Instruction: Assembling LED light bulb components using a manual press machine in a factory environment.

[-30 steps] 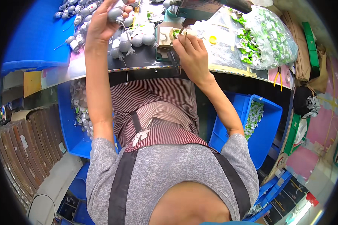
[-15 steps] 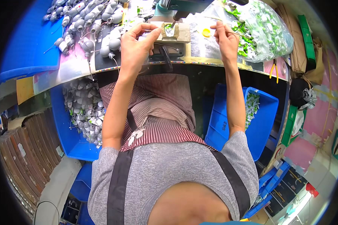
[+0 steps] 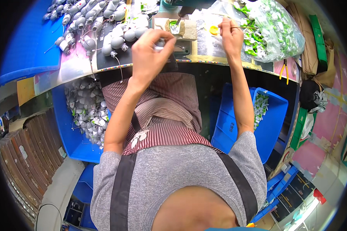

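Observation:
My left hand [image 3: 148,54] is at the front of the bench, fingers closed in a pinch around a grey-white part [image 3: 159,45] that they mostly hide. Just beyond it sits a pale block fixture [image 3: 189,29] holding a small green-and-white piece [image 3: 174,27], beneath the dark tip [image 3: 178,20] of a machine. My right hand [image 3: 232,40] is closed on a thin stick [image 3: 247,27], which lies roughly level across the fingers. Close to that hand, a yellow disc [image 3: 214,30] rests on the bench.
Grey bulb-shaped parts with wires [image 3: 89,43] are heaped at the left. A clear bag [image 3: 283,32] of green-and-white pieces lies at the right. Yellow-handled pliers [image 3: 284,73] hang at the bench edge. Blue bins [image 3: 81,152] [image 3: 271,133] flank my lap.
My left hand has moved right and slightly nearer, in front of the block fixture. The stick in my right hand has turned from a slant to nearly level.

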`<state>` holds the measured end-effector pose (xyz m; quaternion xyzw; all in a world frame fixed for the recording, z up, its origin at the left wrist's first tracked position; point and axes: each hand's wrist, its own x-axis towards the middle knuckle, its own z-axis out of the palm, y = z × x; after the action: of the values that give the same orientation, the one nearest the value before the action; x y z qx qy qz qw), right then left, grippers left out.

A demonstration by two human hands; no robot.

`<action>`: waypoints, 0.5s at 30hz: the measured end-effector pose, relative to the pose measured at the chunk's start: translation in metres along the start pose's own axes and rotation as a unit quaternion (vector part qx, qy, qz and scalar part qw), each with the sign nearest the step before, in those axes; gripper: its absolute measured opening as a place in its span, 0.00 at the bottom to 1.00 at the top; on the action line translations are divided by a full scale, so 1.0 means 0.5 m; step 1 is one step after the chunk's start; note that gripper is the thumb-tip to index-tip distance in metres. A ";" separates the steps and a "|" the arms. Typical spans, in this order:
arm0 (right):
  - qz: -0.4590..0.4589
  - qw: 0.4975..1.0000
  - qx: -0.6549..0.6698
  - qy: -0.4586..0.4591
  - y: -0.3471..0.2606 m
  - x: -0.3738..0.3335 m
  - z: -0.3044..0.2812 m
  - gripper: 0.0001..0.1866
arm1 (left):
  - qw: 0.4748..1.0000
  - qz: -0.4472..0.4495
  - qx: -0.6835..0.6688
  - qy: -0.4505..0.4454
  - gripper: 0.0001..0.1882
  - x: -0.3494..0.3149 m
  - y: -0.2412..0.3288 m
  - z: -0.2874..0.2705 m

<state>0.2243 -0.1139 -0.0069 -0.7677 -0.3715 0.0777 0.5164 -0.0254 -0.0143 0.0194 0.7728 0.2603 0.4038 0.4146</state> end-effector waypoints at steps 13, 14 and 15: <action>0.019 0.967 0.218 -0.130 -0.143 -0.041 0.113 0.16 | 0.975 0.116 0.185 -0.050 0.06 -0.041 0.007 0.046; 0.019 0.967 0.218 -0.131 -0.142 -0.043 0.118 0.16 | 0.975 0.115 0.185 -0.050 0.06 -0.042 0.006 0.046; 0.014 0.972 0.195 -0.130 -0.144 -0.045 0.125 0.16 | 0.975 0.117 0.183 -0.047 0.06 -0.044 0.005 0.047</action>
<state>0.1415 -0.0688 0.0200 -0.6404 -0.4024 0.2552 0.6024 -0.0173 -0.0419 0.0050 0.8787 0.2183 0.3583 0.2279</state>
